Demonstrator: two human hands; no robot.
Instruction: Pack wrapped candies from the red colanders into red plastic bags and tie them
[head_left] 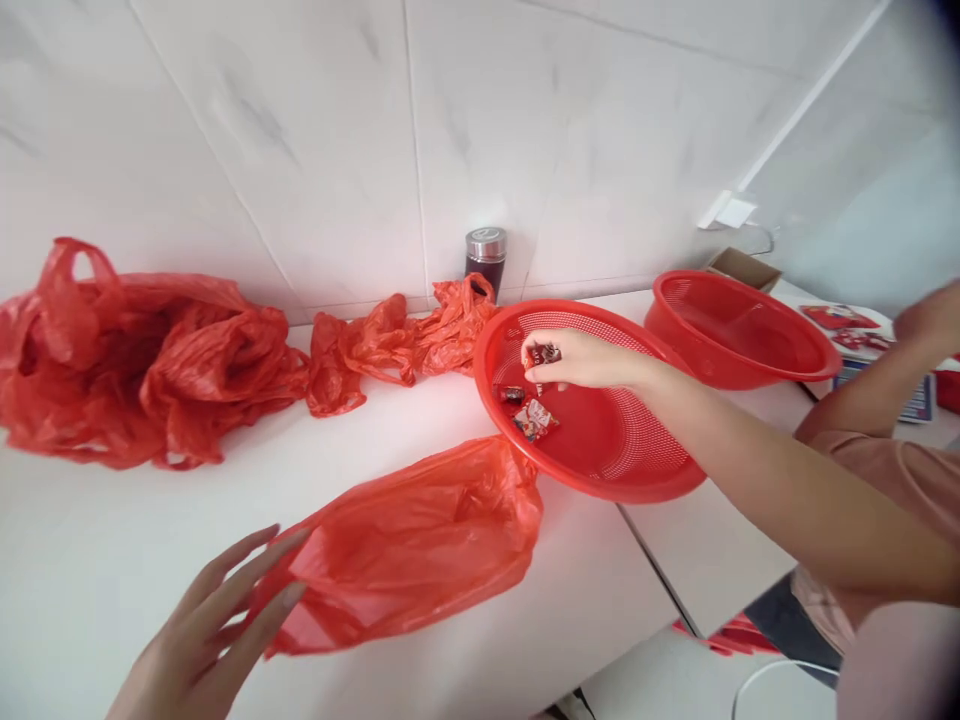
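My left hand (214, 615) is at the lower left, its fingers stretched and apart, touching the near end of a red plastic bag (420, 540). The thin bag lies on its side on the white table, and its far end reaches the rim of a red plastic basket (600, 490). Over the basket, my right hand (577, 358) pinches a small dark red wrapped packet (541, 355). Beneath it in the basket are a small dark wrapped piece (510, 394) and a red and white printed packet (535, 420). The print is too small to read.
Crumpled red bags (142, 370) pile up at the left, with more bags (397, 340) along the wall. A dark flask (485, 260) stands behind them. A second red basket (742, 370) and a cardboard box (745, 268) are at the right, near a co-worker's arm (870, 390).
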